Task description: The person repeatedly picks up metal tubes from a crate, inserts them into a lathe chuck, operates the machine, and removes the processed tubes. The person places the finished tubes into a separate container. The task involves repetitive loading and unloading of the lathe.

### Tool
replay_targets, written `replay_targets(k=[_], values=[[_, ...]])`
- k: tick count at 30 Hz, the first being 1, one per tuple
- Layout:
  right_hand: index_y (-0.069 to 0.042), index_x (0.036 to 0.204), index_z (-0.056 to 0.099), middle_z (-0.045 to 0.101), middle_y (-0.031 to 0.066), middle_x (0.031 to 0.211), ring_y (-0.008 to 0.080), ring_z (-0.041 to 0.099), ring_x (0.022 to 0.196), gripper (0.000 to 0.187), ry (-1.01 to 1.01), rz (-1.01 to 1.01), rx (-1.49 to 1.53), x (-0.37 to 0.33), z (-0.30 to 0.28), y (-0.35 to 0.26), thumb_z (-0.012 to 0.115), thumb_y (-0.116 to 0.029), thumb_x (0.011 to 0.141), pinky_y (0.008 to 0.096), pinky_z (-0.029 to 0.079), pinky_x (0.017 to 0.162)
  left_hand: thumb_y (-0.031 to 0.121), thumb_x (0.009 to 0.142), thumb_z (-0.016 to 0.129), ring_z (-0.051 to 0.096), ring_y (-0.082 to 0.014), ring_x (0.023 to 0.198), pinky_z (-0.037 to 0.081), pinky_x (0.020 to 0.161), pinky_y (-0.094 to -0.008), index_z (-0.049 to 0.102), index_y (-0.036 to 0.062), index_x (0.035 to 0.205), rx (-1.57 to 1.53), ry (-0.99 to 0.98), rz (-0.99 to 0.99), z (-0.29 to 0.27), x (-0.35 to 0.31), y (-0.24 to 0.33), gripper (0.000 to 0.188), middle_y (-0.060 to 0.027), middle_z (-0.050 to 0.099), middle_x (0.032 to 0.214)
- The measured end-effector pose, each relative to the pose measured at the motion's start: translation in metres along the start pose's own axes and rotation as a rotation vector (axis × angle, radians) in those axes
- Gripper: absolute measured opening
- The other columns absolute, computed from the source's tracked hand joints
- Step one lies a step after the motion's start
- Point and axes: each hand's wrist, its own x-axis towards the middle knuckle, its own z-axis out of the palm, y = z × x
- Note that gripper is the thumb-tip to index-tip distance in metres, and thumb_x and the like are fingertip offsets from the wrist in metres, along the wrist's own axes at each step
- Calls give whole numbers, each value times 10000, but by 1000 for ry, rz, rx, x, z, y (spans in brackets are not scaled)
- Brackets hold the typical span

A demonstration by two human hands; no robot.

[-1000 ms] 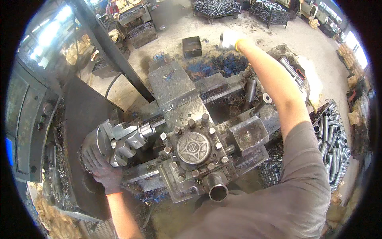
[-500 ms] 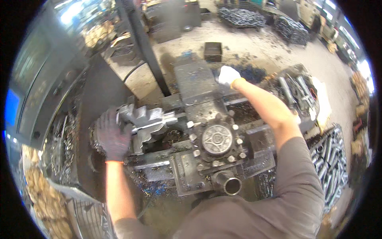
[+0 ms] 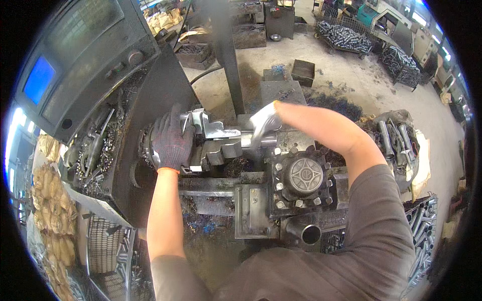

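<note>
Right hand (image 3: 263, 124): has moved left onto the metal tube (image 3: 269, 141) — blurred, so I cannot tell how firmly it closes.
Left hand (image 3: 173, 138): fingers and thumb apart, laid over the chuck (image 3: 146, 145).
Tube: between chuck and tool post (image 3: 304, 175); both hands are now beside this work.
Near-left wire basket (image 3: 102, 251): metal pieces on its right side.
Far-right wire cart (image 3: 346, 19): heaped metal parts.
Far box (image 3: 301, 79): dark inside — contents unclear.

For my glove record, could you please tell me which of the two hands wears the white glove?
The right hand, at the metal tube, wears white; the left hand, on the chuck, wears dark.
</note>
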Motion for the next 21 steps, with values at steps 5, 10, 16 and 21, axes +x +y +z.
replay_targets(k=[5, 10, 16, 21], values=[[39, 917, 776, 774, 210, 924, 345, 735, 863, 682, 213, 180, -475, -32, 20, -13, 921, -585, 684, 462, 571, 790, 344, 920, 708, 569, -374, 1401, 379, 1245, -511, 495, 103, 1557, 43, -11, 1, 6, -2, -4, 714, -194, 648, 1451], [-107, 995, 810, 795, 122, 857, 315, 793, 806, 320, 628, 456, -1140, -128, 42, -78, 829, -225, 699, 455, 628, 719, 337, 939, 669, 549, -397, 1414, 341, 1266, -507, 485, 59, 1553, -4, -80, -73, 0, 9, -3, 700, -227, 633, 1456], [0, 1023, 732, 712, 226, 939, 355, 750, 727, 315, 1194, 383, -692, -172, 182, -190, 745, -196, 777, 451, 611, 615, 272, 996, 704, 376, -369, 1546, 237, 1317, -556, 326, 95, 1676, -1152, 93, -65, -47, -90, 85, 798, -168, 415, 1673], [-19, 1112, 722, 703, 167, 855, 349, 761, 804, 452, 1354, 140, -457, -91, 314, -176, 786, -286, 752, 475, 606, 651, 436, 1082, 635, 632, -214, 1187, 519, 1006, -371, 639, 102, 1366, -2318, -512, -911, -53, -213, 113, 439, -81, 691, 1270]])
